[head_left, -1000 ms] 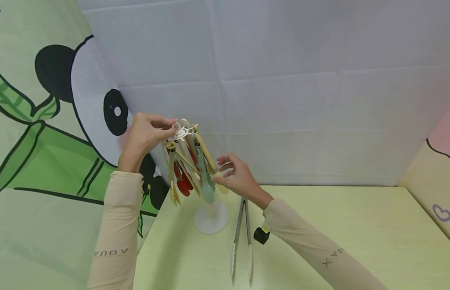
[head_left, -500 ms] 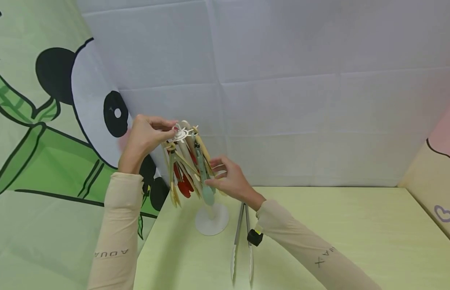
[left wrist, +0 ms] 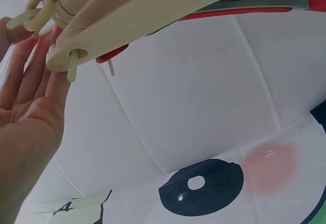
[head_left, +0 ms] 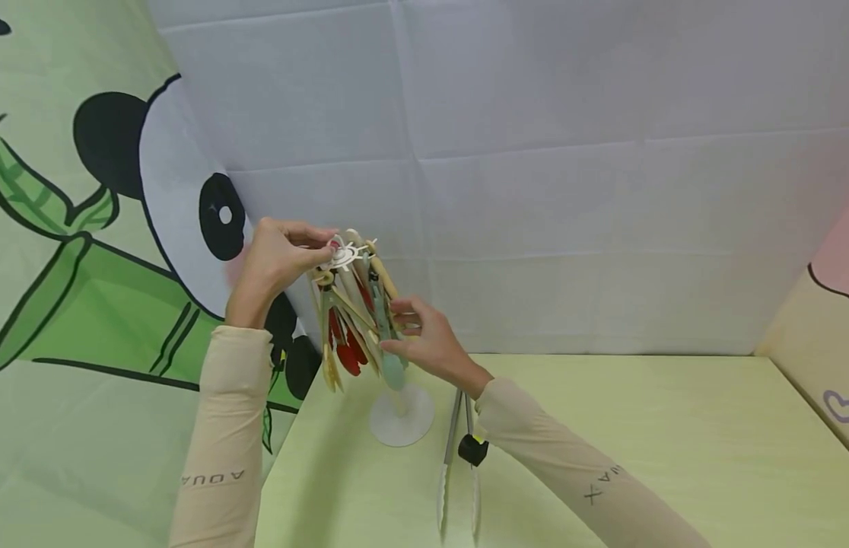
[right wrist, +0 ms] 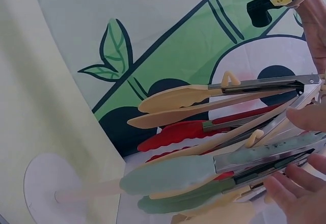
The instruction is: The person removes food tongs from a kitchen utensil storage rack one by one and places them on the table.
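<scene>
A rotating rack with a white spoked top point(head_left: 345, 256) stands on a round white base point(head_left: 418, 426), hung with several kitchen tongs. My left hand point(head_left: 277, 247) pinches the rack's top between thumb and fingers. Beside the hanging bunch, my right hand point(head_left: 427, 339) has thumb and fingers spread on either side of the mint tongs point(right wrist: 168, 175). Dark green tongs point(right wrist: 188, 198) hang right below the mint ones in the right wrist view. Red tongs point(right wrist: 173, 135) and beige tongs point(right wrist: 175, 98) hang farther round. The handle ends hook on short pegs point(left wrist: 73, 66).
Metal tongs with pale tips point(head_left: 443, 487) lie spread on the table point(head_left: 643, 426), under my right forearm. A black wrist camera point(head_left: 473, 450) hangs below the right sleeve. A white cloth backdrop point(head_left: 534, 228) rises behind, and a panda-printed cloth point(head_left: 123, 304) at the left.
My right hand has moved left from beside the bunch to around the mint tongs. The left hand has stayed at the rack's top.
</scene>
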`<state>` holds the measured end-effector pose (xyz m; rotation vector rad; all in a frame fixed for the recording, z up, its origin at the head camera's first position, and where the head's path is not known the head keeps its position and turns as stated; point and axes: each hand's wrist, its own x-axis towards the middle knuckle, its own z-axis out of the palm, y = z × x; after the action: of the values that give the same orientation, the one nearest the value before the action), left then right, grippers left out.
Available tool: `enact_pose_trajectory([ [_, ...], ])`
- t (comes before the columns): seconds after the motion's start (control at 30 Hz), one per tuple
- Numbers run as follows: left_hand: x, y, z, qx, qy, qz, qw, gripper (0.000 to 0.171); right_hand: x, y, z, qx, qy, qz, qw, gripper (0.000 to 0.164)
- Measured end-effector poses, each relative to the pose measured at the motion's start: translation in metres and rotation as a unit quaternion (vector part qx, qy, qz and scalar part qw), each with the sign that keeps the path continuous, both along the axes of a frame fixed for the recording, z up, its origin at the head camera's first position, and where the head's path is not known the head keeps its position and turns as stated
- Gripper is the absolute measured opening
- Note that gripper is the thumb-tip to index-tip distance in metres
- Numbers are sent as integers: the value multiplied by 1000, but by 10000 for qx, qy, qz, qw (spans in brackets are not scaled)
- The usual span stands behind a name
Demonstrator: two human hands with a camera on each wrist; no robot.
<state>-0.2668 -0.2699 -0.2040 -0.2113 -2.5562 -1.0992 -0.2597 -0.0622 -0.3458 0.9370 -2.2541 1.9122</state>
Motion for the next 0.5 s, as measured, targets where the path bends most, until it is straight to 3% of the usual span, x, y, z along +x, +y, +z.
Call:
enact_pose_trajectory([
  [0.5, -2, -2, -1, -12, 28, -31, 10000, 26, -8, -13, -9, 440, 668, -501, 9955, 62],
])
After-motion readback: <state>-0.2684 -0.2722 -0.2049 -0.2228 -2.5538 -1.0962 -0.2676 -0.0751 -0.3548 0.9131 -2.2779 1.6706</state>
